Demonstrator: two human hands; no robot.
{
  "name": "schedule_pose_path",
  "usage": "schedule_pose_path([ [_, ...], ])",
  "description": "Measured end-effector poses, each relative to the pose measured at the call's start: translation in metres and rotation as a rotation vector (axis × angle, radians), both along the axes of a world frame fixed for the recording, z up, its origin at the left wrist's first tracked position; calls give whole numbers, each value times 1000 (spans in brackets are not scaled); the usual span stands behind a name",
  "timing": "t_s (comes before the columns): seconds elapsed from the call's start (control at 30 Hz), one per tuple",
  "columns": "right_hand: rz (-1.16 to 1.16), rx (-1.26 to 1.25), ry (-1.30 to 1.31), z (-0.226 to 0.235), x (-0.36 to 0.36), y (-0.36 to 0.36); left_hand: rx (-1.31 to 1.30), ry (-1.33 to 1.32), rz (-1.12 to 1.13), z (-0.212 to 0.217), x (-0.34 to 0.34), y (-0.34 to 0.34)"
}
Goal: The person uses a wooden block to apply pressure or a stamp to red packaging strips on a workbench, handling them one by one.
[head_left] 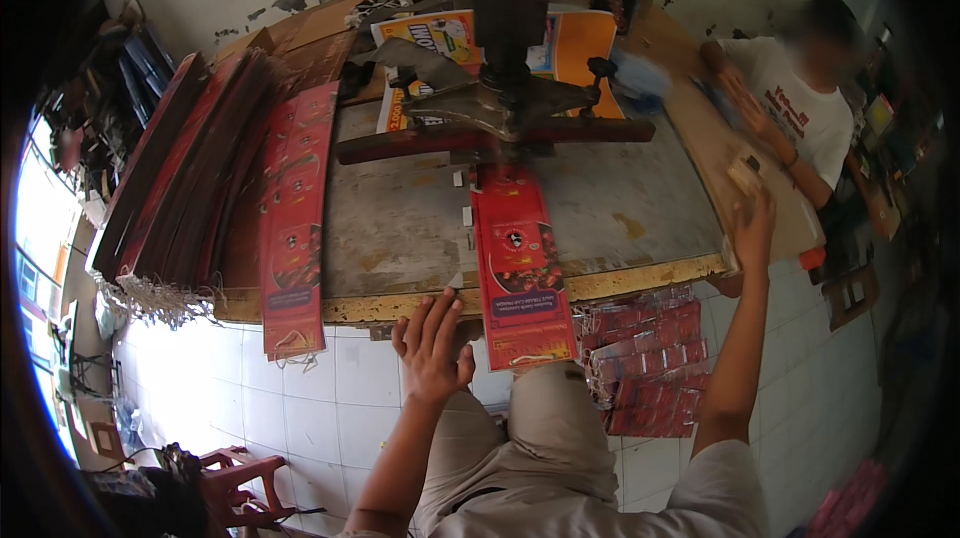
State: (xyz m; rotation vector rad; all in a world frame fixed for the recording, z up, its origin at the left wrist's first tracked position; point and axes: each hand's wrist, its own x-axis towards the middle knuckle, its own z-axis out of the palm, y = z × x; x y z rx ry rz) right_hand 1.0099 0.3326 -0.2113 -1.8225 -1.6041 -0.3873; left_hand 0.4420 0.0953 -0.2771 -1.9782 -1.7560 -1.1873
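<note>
My left hand (437, 343) is at the table's front edge, palm down, fingers loosely apart and holding nothing. Just to its right, a long red printed cardboard strip (515, 263) lies under a dark press (495, 118), its near end hanging over the edge. My right arm reaches out to the far right, where my right hand (755, 228) has its fingers at the near end of a small wooden block (745, 174). Blur hides part of that grip. On the left side of the table lies another red printed strip (293, 228), with white strings at its near end.
Tall stacks of red strips (185, 178) with string ends stand at the far left. Bundles of red packs (655, 363) lie on the tiled floor (370, 418) below the table. A red plastic stool (245, 483) is lower left. Another person (800, 103) sits at the right.
</note>
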Motion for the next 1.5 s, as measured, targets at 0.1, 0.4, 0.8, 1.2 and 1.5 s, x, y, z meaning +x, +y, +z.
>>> schedule_pose_path([
  [0.1,252,-71,145,15,-88,-55,-33,-34,89,36,-10,-4],
  [0.4,1048,-240,-93,44,-301,-195,-285,115,297,85,-53,151],
  [0.8,1014,-322,-100,39,-309,-197,-405,113,84,68,-85,360],
  [1.2,1030,-364,-57,42,-316,-185,-370,175,-101,36,-105,450],
  [1.5,1025,-342,-67,41,-332,-138,-368,196,-106,27,-115,469],
])
